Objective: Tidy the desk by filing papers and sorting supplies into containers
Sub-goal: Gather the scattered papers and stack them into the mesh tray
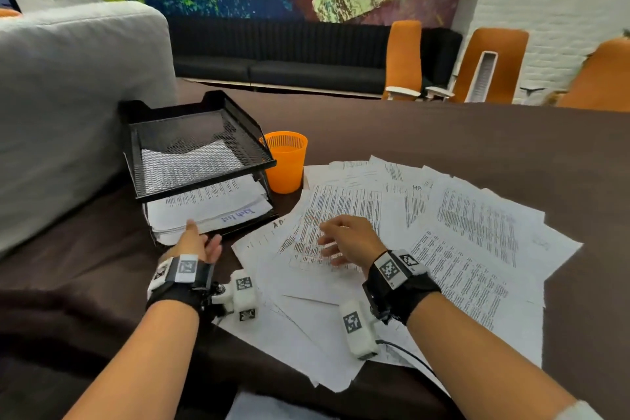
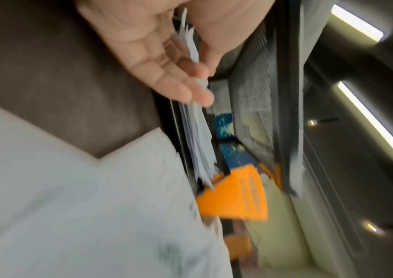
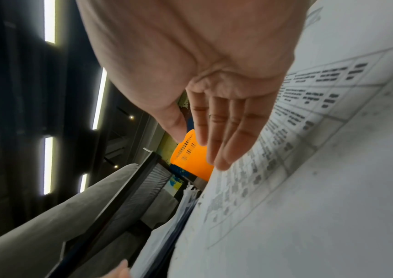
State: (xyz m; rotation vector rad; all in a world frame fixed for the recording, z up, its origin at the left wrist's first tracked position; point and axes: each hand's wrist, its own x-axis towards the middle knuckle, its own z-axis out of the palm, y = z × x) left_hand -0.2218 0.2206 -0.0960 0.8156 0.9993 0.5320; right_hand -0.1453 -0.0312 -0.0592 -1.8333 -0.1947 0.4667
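Both wrist views blurred; printed text unreadable. L hand (image 1: pixel 196 244) at front edge of lower-tray stack (image 1: pixel 208 211) in black mesh tray (image 1: pixel 201 147), fingers straight & slightly apart, thumb up; whether tips touch paper: can't tell. Stack's long axis runs abt 7–1 o'clock. R hand (image 1: pixel 347 239) over loose papers (image 1: pixel 477 232), fingers relaxed & together, holding nothing. Papers fan 12–4 o'clock across desk (image 1: pixel 443 133), some overlapped. Orange cup (image 1: pixel 286 160) upright, 3 o'clock of tray.
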